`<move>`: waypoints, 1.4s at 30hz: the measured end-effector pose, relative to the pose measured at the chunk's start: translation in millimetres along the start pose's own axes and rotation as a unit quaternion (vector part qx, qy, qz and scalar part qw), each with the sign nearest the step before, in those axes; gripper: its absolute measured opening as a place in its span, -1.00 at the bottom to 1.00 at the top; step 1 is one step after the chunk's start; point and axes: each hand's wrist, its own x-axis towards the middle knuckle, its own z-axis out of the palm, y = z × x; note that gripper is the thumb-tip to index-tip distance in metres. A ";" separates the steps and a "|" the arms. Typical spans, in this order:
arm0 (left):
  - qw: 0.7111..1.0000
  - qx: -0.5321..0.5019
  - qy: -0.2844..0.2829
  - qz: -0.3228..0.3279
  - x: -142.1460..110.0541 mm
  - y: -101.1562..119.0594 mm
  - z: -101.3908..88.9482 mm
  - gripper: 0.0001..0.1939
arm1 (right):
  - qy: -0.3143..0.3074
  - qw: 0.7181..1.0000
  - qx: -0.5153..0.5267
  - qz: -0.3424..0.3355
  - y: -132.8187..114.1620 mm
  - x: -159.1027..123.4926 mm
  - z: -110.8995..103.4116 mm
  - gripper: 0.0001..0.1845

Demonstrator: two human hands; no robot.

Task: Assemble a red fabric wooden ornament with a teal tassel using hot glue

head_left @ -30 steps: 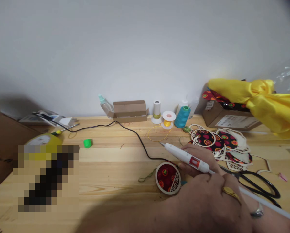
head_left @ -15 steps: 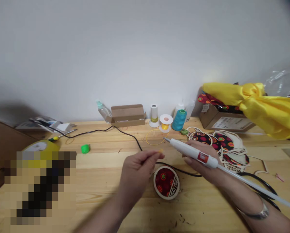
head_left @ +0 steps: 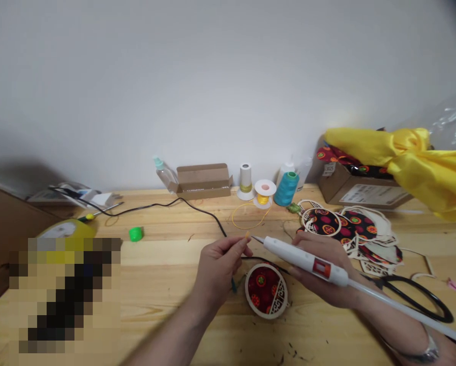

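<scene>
Grained wooden tabletop (head_left: 155, 295), one. Hands, two: right hand (head_left: 329, 248) clasping one white pen-like tool (head_left: 296, 256); left hand (head_left: 219, 265) pinching. Between them, one round, pale-rimmed ornament (head_left: 264, 287), patterned red cloth. Behind: one teal thread cone (head_left: 286, 189), two white spools (head_left: 245, 174). In the pinch, near the tool's tip: one yellow scrap (head_left: 247, 235).

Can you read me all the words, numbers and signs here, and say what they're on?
None can be read for sure.
Big white label on the cardboard box: print too small.
Small label on the same box: too blurred.
Pale patch on the yellow object: too blurred.
Red window on the white pen-shaped tool: nothing readable.
</scene>
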 end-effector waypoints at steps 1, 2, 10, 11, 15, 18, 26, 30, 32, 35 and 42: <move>1.000 0.004 -0.002 0.001 -0.1 -0.6 -0.7 -0.80 | -0.001 1.000 -0.001 -0.001 0.6 -0.3 0.3 -0.84; 1.000 0.009 -0.004 0.003 -0.3 -1.2 -1.2 -0.80 | -0.003 1.000 -0.004 -0.002 1.2 -0.6 0.5 -0.83; 0.998 0.055 -0.006 0.017 -1.8 -3.0 -1.2 -0.78 | -0.008 1.000 -0.019 -0.008 0.2 1.7 -0.1 -0.76; 0.998 0.056 -0.009 0.017 -1.9 -3.0 -1.0 -0.78 | -0.008 1.000 -0.022 -0.012 -0.4 2.1 -0.5 -0.76; 0.998 0.059 -0.008 0.010 -2.3 -2.4 -0.3 -0.76 | -0.017 0.999 -0.031 -0.006 -0.3 2.1 -1.6 -0.75; 0.998 0.063 -0.008 0.009 -3.3 -1.5 0.2 -0.76 | -0.015 0.999 -0.032 0.005 1.0 0.9 -1.4 -0.74; 0.998 0.063 -0.005 0.018 -4.6 -0.8 1.6 -0.78 | -0.025 0.999 -0.036 0.003 0.0 1.5 -0.7 -0.75; 0.998 0.060 -0.006 0.015 -4.7 -0.5 2.0 -0.78 | -0.027 0.999 -0.037 -0.012 0.8 2.6 -0.8 -0.75; 0.998 0.062 -0.008 0.016 -4.7 -0.3 1.8 -0.78 | -0.026 0.999 -0.039 0.007 1.6 2.1 -1.1 -0.73; 0.998 0.066 -0.011 0.018 -4.9 -0.1 1.3 -0.79 | -0.029 0.998 -0.043 0.034 1.7 1.1 -1.7 -0.72; 0.997 0.069 -0.008 0.018 -5.2 0.9 1.4 -0.77 | -0.026 0.999 -0.036 -0.015 -0.4 2.2 -1.1 -0.74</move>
